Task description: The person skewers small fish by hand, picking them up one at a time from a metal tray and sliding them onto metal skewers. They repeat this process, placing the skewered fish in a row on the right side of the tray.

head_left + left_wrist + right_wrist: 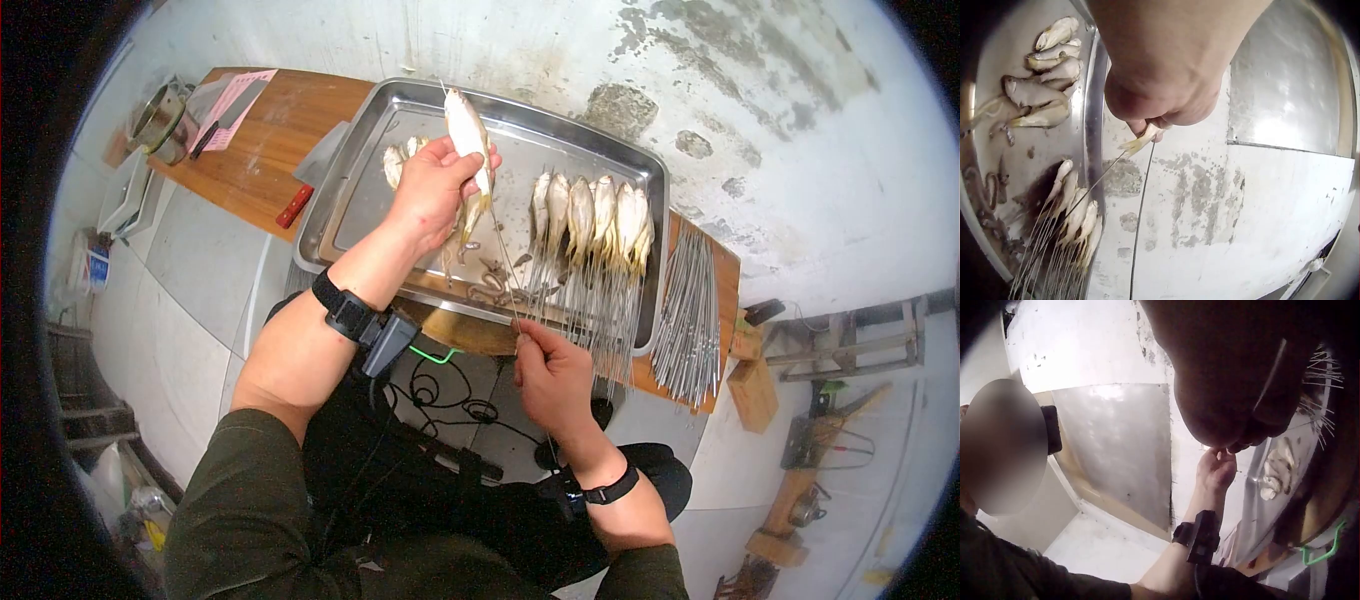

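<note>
In the head view my left hand (428,195) grips a small pale fish (466,128) around its body, raised over the metal tray (335,185) with its head up. A thin metal skewer (506,262) runs into the fish from the tail end, and a thin tip shows above its head. Lower down, my right hand (555,385) pinches that skewer near the tray's front edge. The left wrist view shows the fish's yellowish tail (1137,144) below the curled left hand (1160,103). Dark in its own wrist view, the right hand (1235,394) hides its fingertips.
Several skewered fish (580,215) lie side by side at the tray's right, skewers toward me. Loose fish (1035,90) lie at its left. Bare skewers (690,310) are piled right of the tray. A red-handled knife (295,207) and a cleaver (235,108) lie to the left.
</note>
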`<state>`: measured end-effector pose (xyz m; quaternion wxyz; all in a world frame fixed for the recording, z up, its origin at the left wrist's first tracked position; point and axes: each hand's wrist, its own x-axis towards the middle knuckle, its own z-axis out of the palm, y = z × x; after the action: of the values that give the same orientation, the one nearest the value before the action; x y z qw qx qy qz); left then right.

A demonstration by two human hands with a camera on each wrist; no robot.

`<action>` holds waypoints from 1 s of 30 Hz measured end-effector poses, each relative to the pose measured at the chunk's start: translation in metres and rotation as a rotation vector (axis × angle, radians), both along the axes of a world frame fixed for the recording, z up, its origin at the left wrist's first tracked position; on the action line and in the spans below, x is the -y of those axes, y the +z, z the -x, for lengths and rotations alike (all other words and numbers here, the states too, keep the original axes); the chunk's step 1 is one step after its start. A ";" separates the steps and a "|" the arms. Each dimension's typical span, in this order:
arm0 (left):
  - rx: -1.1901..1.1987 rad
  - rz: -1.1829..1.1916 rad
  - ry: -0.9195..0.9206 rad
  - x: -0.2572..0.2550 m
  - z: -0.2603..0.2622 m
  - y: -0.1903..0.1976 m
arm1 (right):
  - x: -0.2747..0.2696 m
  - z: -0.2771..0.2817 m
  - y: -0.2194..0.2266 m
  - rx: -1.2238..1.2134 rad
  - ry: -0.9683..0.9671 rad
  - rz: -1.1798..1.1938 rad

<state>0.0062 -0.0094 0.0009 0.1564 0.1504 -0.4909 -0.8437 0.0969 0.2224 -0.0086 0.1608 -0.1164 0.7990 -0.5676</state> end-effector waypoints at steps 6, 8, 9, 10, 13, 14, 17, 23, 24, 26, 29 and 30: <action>-0.010 -0.030 0.007 0.001 0.001 -0.002 | 0.000 -0.002 -0.007 -0.060 0.028 0.026; -0.012 -0.031 0.009 0.001 0.001 -0.002 | -0.001 -0.002 -0.009 -0.070 0.031 0.029; -0.017 -0.043 0.010 0.001 0.002 -0.003 | -0.001 -0.002 -0.009 -0.080 0.033 0.031; -0.021 -0.055 0.011 0.001 0.002 -0.003 | -0.001 -0.002 -0.008 -0.080 0.033 0.031; -0.002 -0.032 0.009 0.002 0.002 -0.002 | -0.001 -0.002 -0.002 -0.040 0.002 0.012; -0.002 -0.032 0.009 0.002 0.001 -0.002 | 0.000 -0.002 -0.002 -0.056 0.002 0.010; -0.005 -0.047 0.010 0.002 0.001 -0.001 | 0.000 -0.003 -0.003 -0.095 0.007 0.000; 0.023 -0.036 0.001 0.006 0.001 -0.003 | 0.000 -0.003 -0.002 -0.112 0.013 0.000; 0.015 -0.039 -0.003 0.006 0.001 -0.003 | 0.000 -0.003 -0.003 -0.131 0.013 0.007; 0.008 -0.043 -0.008 0.005 0.000 -0.003 | 0.000 -0.001 -0.003 -0.116 0.002 0.000; -0.009 -0.061 0.005 0.005 0.001 -0.003 | -0.001 0.001 -0.004 -0.101 -0.002 -0.010; -0.019 -0.066 0.008 0.006 0.002 -0.005 | -0.001 0.002 -0.004 -0.100 0.004 -0.013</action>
<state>0.0046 -0.0152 -0.0039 0.1593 0.1493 -0.4608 -0.8602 0.0954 0.2232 -0.0126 0.1225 -0.1452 0.8094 -0.5556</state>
